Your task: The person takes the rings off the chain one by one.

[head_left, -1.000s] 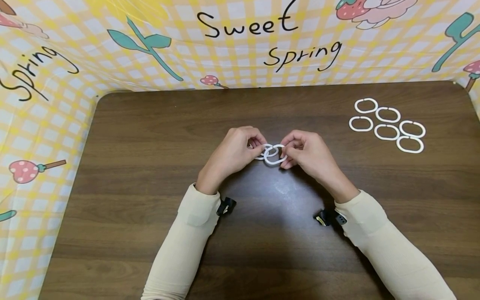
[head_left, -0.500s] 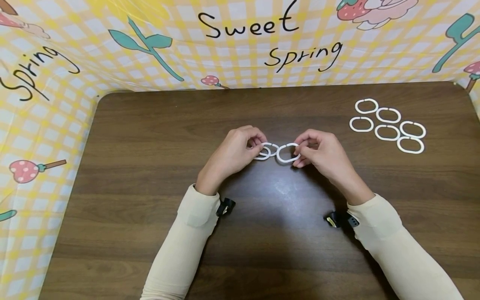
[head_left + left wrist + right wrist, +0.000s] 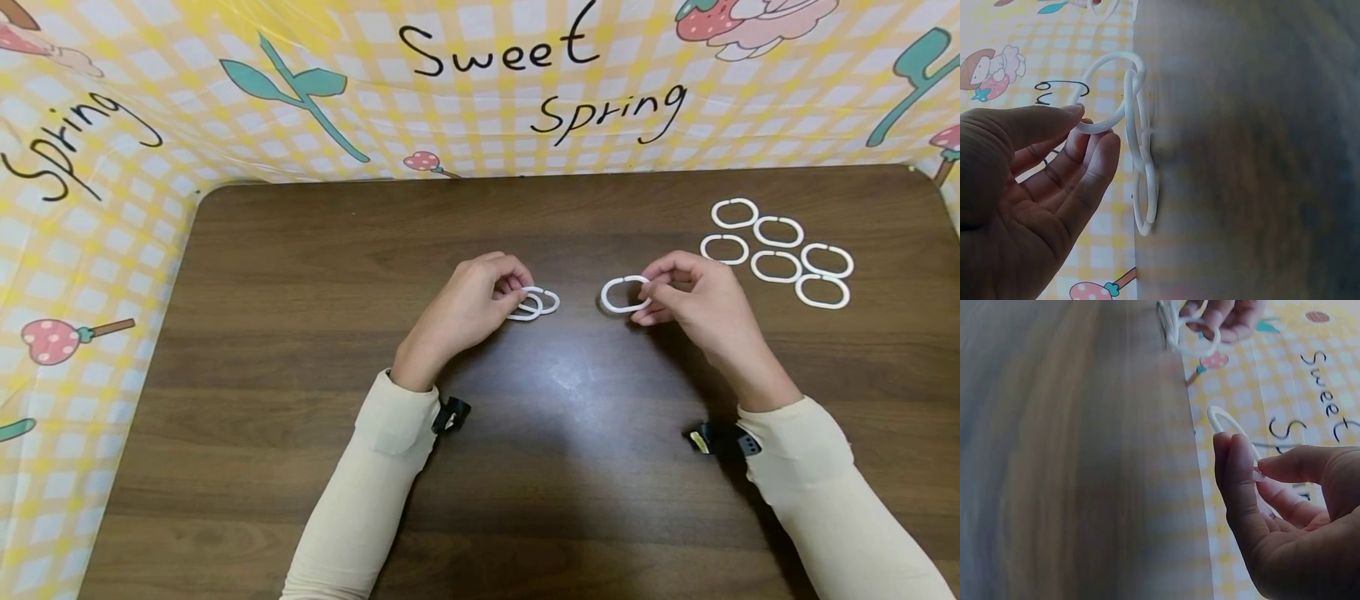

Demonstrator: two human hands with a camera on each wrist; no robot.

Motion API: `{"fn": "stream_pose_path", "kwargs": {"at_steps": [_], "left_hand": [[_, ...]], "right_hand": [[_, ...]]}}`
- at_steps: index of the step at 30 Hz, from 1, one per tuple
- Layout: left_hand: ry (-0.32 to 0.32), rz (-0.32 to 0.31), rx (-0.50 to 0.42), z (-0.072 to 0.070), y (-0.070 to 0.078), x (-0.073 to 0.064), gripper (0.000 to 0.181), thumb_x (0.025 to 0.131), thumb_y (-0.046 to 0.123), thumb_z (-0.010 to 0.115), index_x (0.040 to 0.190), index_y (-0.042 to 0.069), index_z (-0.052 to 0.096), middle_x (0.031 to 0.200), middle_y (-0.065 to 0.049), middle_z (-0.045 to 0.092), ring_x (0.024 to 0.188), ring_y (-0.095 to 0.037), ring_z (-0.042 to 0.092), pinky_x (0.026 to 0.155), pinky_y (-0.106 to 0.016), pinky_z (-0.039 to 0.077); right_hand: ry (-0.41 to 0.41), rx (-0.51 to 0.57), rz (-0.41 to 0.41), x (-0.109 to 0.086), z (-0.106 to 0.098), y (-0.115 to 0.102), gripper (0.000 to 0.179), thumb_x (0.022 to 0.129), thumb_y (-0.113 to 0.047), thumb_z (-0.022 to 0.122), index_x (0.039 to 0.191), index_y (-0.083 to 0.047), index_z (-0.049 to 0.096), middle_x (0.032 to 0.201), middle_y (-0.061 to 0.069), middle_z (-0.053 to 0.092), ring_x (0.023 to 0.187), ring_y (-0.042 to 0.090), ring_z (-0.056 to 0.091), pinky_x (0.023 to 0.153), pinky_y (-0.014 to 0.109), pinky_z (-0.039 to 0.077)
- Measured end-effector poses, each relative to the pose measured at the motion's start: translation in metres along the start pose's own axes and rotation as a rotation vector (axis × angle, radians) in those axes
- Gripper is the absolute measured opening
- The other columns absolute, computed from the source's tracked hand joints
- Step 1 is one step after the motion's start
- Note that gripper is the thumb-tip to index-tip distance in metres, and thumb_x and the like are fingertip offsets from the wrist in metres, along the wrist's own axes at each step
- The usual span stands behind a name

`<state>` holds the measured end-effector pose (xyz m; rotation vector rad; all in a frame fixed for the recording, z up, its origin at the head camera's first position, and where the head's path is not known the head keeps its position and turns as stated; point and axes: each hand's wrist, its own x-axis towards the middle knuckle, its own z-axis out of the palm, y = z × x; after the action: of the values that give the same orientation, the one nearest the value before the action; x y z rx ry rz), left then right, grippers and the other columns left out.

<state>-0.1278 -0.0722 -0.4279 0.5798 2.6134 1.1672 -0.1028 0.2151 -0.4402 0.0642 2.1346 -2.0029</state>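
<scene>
My left hand (image 3: 480, 304) pinches a white oval link ring (image 3: 1113, 55) between thumb and fingers. Through it passes a second white link (image 3: 1129, 119), with a third white link (image 3: 1152, 197) joined below, seen hanging as a short chain in the left wrist view. In the head view these links overlap beside the fingertips, partly covered by the hand. To the right, my right hand (image 3: 705, 308) pinches a single white link (image 3: 622, 312) by its right end, apart from the chain. In the right wrist view, fingers hide part of this link (image 3: 1212, 414).
Several loose white oval links (image 3: 776, 281), each with a small gap on its upper side, lie grouped at the far right of the brown wooden table (image 3: 337, 242). A yellow checked cloth (image 3: 480, 108) rises behind the table and along its left side.
My right hand has moved right with its link, which overlapped the chain earlier and is now well apart from it. My left hand has stayed in place.
</scene>
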Motion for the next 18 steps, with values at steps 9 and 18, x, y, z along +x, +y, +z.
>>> {"fn": "stream_pose_path", "kwargs": {"at_steps": [9, 18], "left_hand": [[-0.008, 0.003, -0.004, -0.001, -0.001, 0.000, 0.006, 0.099, 0.004, 0.068, 0.101, 0.003, 0.073, 0.098, -0.007, 0.068, 0.089, -0.017, 0.064, 0.081, -0.028, 0.054], [-0.007, 0.003, -0.002, 0.000, -0.003, -0.001, 0.006, 0.099, 0.004, 0.067, 0.101, 0.004, 0.073, 0.098, -0.007, 0.068, 0.089, -0.017, 0.063, 0.081, -0.028, 0.054]], "right_hand": [[0.040, 0.193, -0.075, -0.005, -0.032, 0.007, 0.010, 0.097, 0.012, 0.058, 0.095, 0.006, 0.066, 0.076, 0.008, 0.071, 0.060, 0.020, 0.076, 0.061, 0.032, 0.063], [0.089, 0.288, -0.071, -0.008, -0.066, 0.013, 0.018, 0.099, 0.012, 0.055, 0.092, 0.002, 0.069, 0.074, 0.007, 0.072, 0.060, 0.018, 0.075, 0.061, 0.032, 0.063]]}}
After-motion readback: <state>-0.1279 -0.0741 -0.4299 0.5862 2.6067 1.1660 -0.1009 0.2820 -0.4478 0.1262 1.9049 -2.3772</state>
